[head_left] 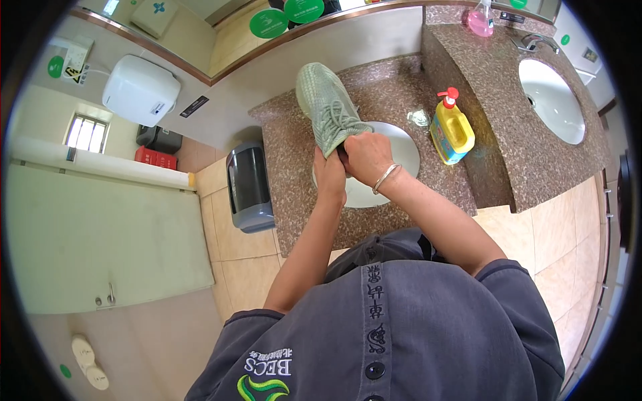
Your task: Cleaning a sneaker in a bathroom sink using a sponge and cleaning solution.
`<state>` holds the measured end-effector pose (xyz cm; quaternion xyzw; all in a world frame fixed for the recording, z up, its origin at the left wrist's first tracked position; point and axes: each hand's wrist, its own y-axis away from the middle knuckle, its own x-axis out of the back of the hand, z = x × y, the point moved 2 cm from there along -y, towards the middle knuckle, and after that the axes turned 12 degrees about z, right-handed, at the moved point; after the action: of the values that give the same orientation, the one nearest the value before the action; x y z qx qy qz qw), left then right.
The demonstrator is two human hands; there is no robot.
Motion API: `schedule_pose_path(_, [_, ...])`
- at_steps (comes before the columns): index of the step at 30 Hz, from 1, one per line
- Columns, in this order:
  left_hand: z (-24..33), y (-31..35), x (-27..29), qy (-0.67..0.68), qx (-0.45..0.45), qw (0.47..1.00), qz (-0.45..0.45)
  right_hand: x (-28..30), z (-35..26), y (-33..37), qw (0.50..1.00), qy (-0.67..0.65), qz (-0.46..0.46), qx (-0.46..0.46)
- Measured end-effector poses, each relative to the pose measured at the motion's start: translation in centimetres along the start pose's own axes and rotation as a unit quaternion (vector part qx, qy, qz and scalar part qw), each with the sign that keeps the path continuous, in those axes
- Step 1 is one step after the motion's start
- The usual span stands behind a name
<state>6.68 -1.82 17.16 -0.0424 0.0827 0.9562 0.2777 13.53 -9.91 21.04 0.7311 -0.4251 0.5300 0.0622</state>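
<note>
A pale green lace-up sneaker [326, 107] is held over the lower counter, its toe pointing away from me toward the wall. My left hand [330, 179] grips it at the heel end. Closed at the shoe's opening, my right hand [369, 159] wears a silver bracelet on the wrist; its fingertips are partly hidden. Below both hands lies a round white basin [403, 157], partly covered by them. To the right of the basin stands a yellow pump bottle [453, 134] with a red top.
A higher counter [481, 80] with an oval white sink [552, 100], a faucet [537, 43] and a pink soap bottle [480, 21] rises at right. A dark bin [249, 190] stands left of the lower counter. A white hand dryer [140, 89] hangs beneath the mirror.
</note>
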Motion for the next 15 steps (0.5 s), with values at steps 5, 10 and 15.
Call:
schedule_pose_path(5, [0.1,-0.4,0.4,-0.064,-0.065,0.996,0.020,-0.8,0.5,-0.4,0.992,-0.082,0.084,0.041])
schedule_pose_path(10, [1.6,-0.9,-0.2,-0.083,-0.090,0.992,-0.010,1.1,-0.1,-2.0,0.971,-0.139,0.193,-0.036])
schedule_pose_path(15, [1.3,-1.4,0.3,0.095,0.037,0.995,-0.024,3.7,-0.6,-1.7,0.986,-0.086,0.103,0.101])
